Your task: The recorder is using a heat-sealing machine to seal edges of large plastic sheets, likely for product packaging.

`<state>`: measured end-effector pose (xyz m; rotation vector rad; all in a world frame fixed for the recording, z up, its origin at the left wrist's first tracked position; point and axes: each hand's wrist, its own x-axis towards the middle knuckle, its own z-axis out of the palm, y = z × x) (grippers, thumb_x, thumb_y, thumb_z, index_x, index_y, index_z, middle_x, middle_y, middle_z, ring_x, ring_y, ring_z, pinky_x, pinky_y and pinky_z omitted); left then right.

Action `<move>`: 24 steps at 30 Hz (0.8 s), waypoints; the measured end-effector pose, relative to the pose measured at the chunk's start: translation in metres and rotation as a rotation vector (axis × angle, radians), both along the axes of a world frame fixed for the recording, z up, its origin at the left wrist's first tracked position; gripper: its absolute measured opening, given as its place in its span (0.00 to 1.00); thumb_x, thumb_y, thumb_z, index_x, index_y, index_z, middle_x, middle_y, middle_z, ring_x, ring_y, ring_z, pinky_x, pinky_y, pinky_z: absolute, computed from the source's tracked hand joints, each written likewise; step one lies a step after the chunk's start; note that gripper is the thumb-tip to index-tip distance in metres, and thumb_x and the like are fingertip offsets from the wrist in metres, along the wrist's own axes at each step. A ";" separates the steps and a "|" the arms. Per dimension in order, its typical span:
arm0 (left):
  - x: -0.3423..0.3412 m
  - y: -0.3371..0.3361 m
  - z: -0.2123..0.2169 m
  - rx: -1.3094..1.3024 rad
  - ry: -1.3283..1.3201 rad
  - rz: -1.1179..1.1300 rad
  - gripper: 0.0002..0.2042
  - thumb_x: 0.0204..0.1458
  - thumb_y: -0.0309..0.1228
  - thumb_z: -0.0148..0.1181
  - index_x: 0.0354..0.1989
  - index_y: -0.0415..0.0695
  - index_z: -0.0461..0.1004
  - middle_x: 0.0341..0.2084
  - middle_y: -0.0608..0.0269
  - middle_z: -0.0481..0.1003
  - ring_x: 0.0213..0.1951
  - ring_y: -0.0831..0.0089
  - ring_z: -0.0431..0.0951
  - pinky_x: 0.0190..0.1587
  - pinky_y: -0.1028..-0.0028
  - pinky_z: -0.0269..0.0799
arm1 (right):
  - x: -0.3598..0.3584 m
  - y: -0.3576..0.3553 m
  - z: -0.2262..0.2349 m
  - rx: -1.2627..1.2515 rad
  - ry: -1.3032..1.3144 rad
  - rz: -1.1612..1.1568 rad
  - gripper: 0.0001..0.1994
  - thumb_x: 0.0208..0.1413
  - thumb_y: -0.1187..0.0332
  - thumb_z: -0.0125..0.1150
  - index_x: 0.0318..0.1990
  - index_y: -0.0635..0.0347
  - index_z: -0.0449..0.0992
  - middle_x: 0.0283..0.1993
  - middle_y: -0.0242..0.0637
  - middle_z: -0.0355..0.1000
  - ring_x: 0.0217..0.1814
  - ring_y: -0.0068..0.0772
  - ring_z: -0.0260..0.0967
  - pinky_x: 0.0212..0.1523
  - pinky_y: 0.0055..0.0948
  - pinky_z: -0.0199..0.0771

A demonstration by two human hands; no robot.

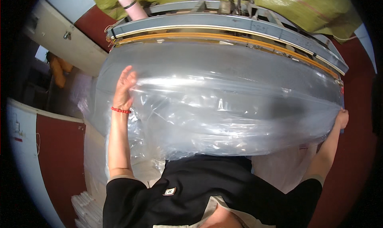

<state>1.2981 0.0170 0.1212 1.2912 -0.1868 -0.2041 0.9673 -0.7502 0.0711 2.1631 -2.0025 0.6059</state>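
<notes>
A wide sheet of clear plastic film (223, 104) lies across the work table in front of me, wrinkled and shiny along its near part. At the film's right edge, my right hand (342, 118) is closed on it, and the film is drawn toward that hand in long folds. My left hand (127, 84), with a red bead bracelet (121, 110) at the wrist, is over the left part of the film. Its fingers are partly bent and apart, and nothing shows in them.
Along the table's far edge runs a long grey metal bar (191, 21) with an orange strip (223, 37) beneath it. A pink bottle (133, 6) stands behind at the left. Yellow-green sacking (295, 4) is at the back. Stacked clear plastic (88, 208) lies at lower left.
</notes>
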 end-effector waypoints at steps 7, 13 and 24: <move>0.013 0.027 0.016 0.098 -0.285 -0.051 0.29 0.37 0.17 0.55 0.52 0.45 0.55 0.46 0.63 0.60 0.33 0.81 0.66 0.37 0.80 0.65 | -0.001 -0.006 -0.002 0.025 -0.035 0.016 0.15 0.48 0.52 0.46 0.38 0.48 0.70 0.40 0.39 0.69 0.41 0.47 0.66 0.35 0.43 0.66; 0.026 0.055 0.019 0.569 -0.389 0.184 0.20 0.41 0.16 0.51 0.46 0.41 0.63 0.41 0.67 0.66 0.33 0.86 0.65 0.37 0.83 0.64 | -0.002 -0.013 -0.006 0.039 -0.011 0.011 0.16 0.49 0.50 0.44 0.39 0.47 0.70 0.41 0.38 0.69 0.42 0.47 0.65 0.37 0.42 0.65; -0.034 -0.024 0.006 1.335 -1.018 -0.028 0.20 0.41 0.31 0.58 0.45 0.41 0.66 0.51 0.55 0.61 0.56 0.55 0.55 0.54 0.63 0.53 | -0.006 -0.027 -0.012 0.043 -0.002 0.030 0.17 0.49 0.51 0.44 0.40 0.48 0.69 0.42 0.38 0.68 0.43 0.47 0.65 0.37 0.42 0.65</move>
